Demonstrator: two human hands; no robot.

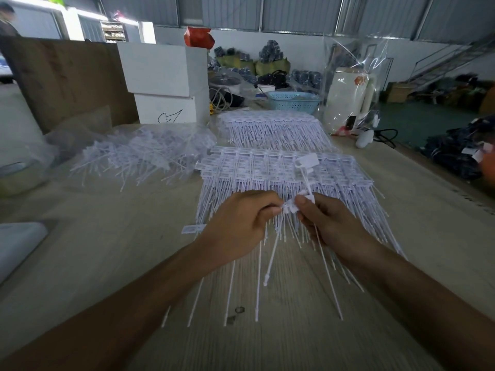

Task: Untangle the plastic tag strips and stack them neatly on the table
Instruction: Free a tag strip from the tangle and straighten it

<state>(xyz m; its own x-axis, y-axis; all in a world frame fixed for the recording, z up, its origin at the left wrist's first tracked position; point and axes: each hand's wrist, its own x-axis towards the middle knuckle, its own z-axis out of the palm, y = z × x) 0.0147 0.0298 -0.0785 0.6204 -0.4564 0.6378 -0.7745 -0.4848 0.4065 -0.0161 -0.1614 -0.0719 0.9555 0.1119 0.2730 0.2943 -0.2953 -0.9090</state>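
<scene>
Head view
Left hand [238, 223]: in the middle of the frame, fingers curled, pinching the flat end of a small bunch of tag strips [290, 207] between thumb and finger.
Right hand [329, 223]: just right of the left hand, fingers curled too, pinching the same bunch from the other side. The thumbs almost meet.
Held strips: their thin tails hang down from between the hands toward the lower middle of the frame. One strip [305, 167] sticks up above the hands, its flat tag on top.
Neat stack [267, 170]: lies on the table [107, 250] right behind and under the hands, in the middle of the frame.
Second stack [270, 127]: farther back, above the first.
Tangled pile [144, 156]: in a clear bag at middle left, well apart from the hands.
White boxes [166, 81]: upper middle left.
Blue basket [293, 101]: upper middle, behind the stacks.
</scene>
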